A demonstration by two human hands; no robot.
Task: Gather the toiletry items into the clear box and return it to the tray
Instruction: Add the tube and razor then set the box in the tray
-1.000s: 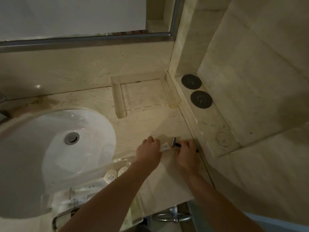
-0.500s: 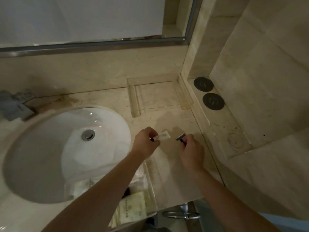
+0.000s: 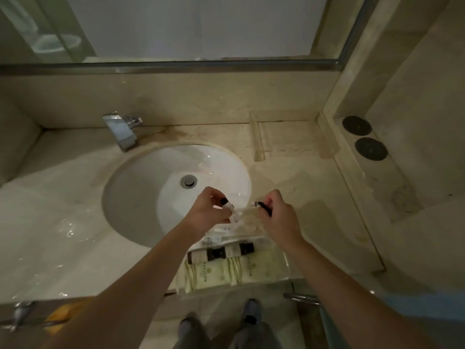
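Head view had both your hands over the far end of the box (image 3: 281, 270), which sat on the worktop (image 3: 63, 217) at the front edge, just right of the sink (image 3: 141, 187). Your left hand (image 3: 208, 212) was pinched on a small tube (image 3: 230, 210), black cap up and toward you-left, its body slanting down and to the right. Your right hand (image 3: 279, 217) was curled around a razor (image 3: 261, 206); the dark handle ran back into the fist and the pale head poked out to the left, toward the tube. Tube and razor tips were near each other, not touching as far as I could tell.

Key relation: the box lay directly below and slightly toward you from both hands, its long axis running left to right across your body. Packets (image 3: 214, 273) and black-capped bottles (image 3: 219, 253) already filled the near part; the far strip under your hands looked freer, though glare made the clear wall hard to read. Both hands were about equally near, left over the left half, right over the right half, so my judgement was a short straight lowering and release for each, with the items turned along the box's length.

The tray (image 3: 259, 137) stood empty at the back, right of the sink, well apart from the box and nearer your right hand.
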